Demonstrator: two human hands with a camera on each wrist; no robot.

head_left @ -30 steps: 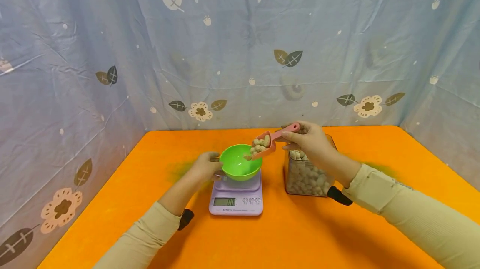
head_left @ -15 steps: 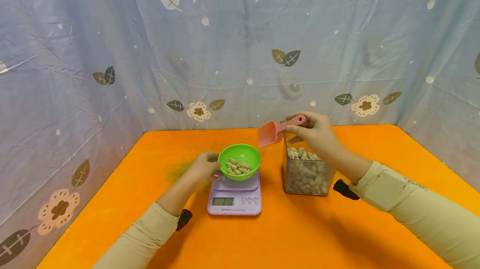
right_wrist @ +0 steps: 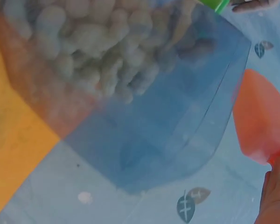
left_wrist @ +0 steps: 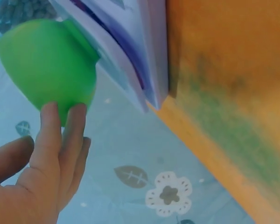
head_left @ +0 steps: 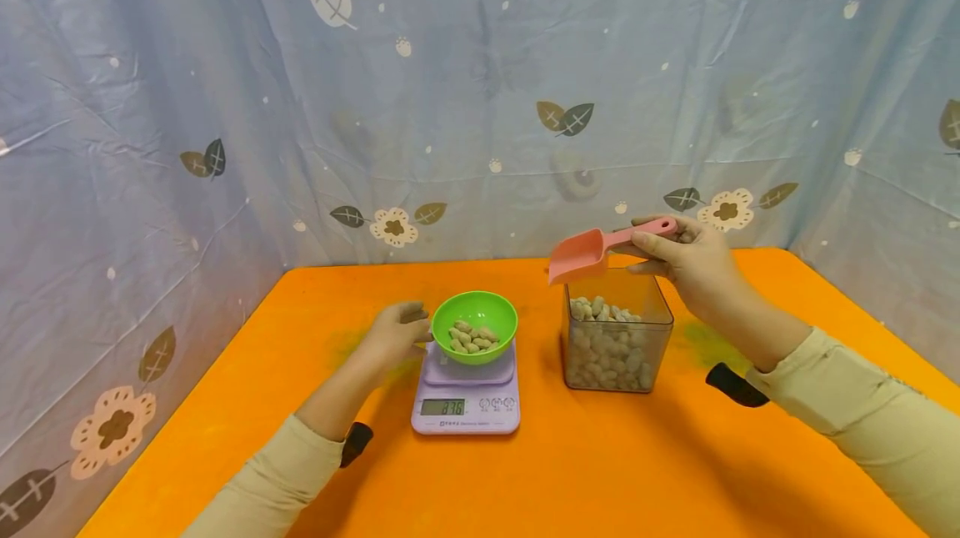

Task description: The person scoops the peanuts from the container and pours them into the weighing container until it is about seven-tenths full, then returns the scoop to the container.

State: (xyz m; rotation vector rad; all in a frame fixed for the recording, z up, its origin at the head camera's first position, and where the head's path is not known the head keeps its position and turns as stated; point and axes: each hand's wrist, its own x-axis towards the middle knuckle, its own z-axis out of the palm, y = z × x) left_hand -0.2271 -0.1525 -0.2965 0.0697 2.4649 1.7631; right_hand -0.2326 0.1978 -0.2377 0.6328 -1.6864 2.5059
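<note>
A green bowl (head_left: 474,313) with several unshelled peanuts (head_left: 472,338) in it sits on a lilac kitchen scale (head_left: 467,404), whose lit display shows small digits. My left hand (head_left: 390,336) is at the bowl's left side with fingers extended. In the left wrist view its fingertips (left_wrist: 50,109) overlap the green wall; whether they touch I cannot tell. By its handle my right hand (head_left: 693,258) grips a pink scoop (head_left: 579,256), held above the back of a clear bin (head_left: 617,354) of peanuts. No peanuts show in the scoop.
An orange cloth (head_left: 540,480) covers the table under the scale and bin. Blue patterned curtains (head_left: 450,104) hang close behind and along both sides. A gap separates the scale from the bin to its right.
The scoop's peanuts have dropped into the bowl, and the display digits have changed from zero. My right hand has moved the scoop right and up. The left hand has shifted slightly away from the bowl.
</note>
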